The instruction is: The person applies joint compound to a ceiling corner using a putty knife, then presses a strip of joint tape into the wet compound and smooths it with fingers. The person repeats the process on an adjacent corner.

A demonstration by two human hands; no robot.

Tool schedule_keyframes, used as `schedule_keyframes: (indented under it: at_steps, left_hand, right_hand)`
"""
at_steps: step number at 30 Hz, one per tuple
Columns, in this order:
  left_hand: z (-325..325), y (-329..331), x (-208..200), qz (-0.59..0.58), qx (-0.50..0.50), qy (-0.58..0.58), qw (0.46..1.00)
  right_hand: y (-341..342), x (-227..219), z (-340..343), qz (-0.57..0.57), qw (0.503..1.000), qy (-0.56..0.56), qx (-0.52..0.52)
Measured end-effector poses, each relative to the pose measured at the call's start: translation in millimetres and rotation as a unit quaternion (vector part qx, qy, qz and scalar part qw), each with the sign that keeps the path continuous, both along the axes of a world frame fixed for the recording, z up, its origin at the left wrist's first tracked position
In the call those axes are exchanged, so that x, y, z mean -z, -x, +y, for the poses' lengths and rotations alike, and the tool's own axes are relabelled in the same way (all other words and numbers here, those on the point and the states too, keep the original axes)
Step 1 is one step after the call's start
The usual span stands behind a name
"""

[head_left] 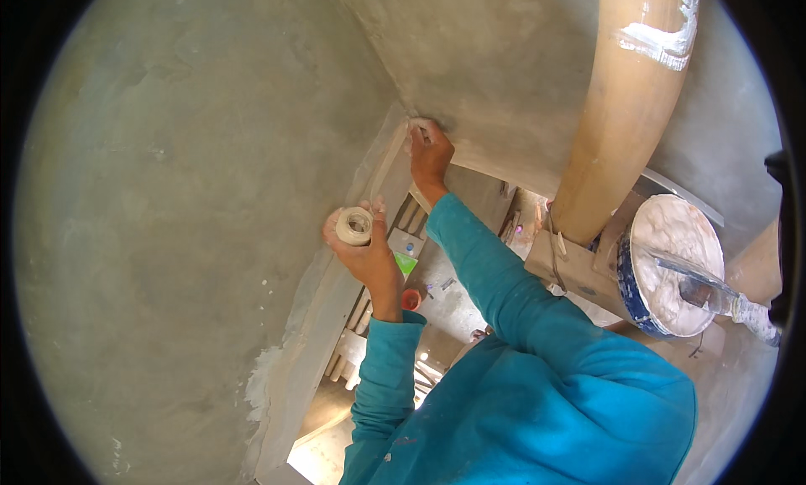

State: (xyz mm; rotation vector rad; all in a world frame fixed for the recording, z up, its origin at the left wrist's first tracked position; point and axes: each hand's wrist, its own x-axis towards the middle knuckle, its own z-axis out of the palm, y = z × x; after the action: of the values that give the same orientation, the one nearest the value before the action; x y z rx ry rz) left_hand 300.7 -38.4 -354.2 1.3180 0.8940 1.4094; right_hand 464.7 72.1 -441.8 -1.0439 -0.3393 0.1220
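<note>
My left hand is wrapped round a small off-white roll of tape, its open core facing up. It is close to the lower edge of the grey wall. Farther up, at the corner where two grey surfaces meet, my right hand has its fingers curled and pinched against the pale edge strip. What those fingertips hold is too small to make out; it may be the tape's end. Both arms wear teal sleeves.
At right, a dark-blue-sided bucket holds pinkish-white paste, with a putty knife resting in it. Beside it rises a thick tan pipe smeared white. Far below lie a red cup and a green piece.
</note>
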Motion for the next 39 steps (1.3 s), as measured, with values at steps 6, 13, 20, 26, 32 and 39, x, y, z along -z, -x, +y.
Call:
schedule_keyframes:
  at_steps: [6,13,20,26,32,39]
  left_hand:
    - [2.2,-0.5,7.3,-0.033,0.019,0.009,0.999]
    - [5.3,1.9,12.8,-0.039,0.02,0.008,0.999]
    - [7.8,1.3,18.7,-0.031,0.008,0.007,0.999]
    - [7.5,0.8,18.1,-0.042,0.018,0.013,0.999]
    - [7.3,0.6,19.8,-0.047,0.015,0.018,0.999]
    - [11.9,1.8,25.6,-0.05,0.011,0.01,0.999]
  right_hand:
    - [3.7,-12.1,-3.4,0.006,0.999,0.042,-0.007]
    - [4.6,-6.4,4.5,0.005,0.997,0.08,0.014]
    - [8.7,-9.7,2.0,-0.082,0.975,0.166,0.126]
    - [9.1,-15.6,-3.7,-0.083,0.966,0.211,0.129]
    - [10.1,-16.6,-2.5,-0.085,0.969,0.187,0.138]
    - [9.2,-15.1,-3.2,-0.097,0.96,0.218,0.145]
